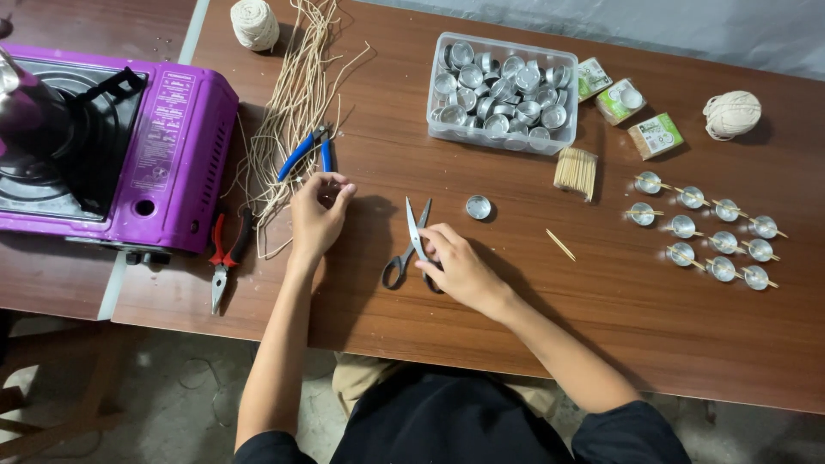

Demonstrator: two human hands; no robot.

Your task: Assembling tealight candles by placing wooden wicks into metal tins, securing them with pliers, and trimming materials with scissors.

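1. Our left hand rests at the edge of the loose wicks, its fingertips curled together in a pinch. We take it that they hold a strand end, though the strand itself is too thin to make out between them.

2. Our right hand lies on the scissors. The fingers are bent over the near handle ring and press on it. Whether any finger is threaded through the ring, we cannot tell.

3. The scissors lie flat on the table between our two hands. Their blades are shut or nearly so, and the long axis runs away from us, tips pointing toward the far edge and handles toward our body.

4. The relation that matters: the pinched wick end sits to the left of the scissor tips and slightly beyond them, near but not touching. The right hand is plainly the nearer one to the scissors, and the left is the nearer one to the wicks.

5. A single empty cup stands just right of the blades. A stray stick lies farther right.

6. Blue pliers lie on the wicks just beyond the left hand. Red pliers lie beside the purple stove.

7. Farther off sit a tub of cups and rows of cups already fitted with sticks.
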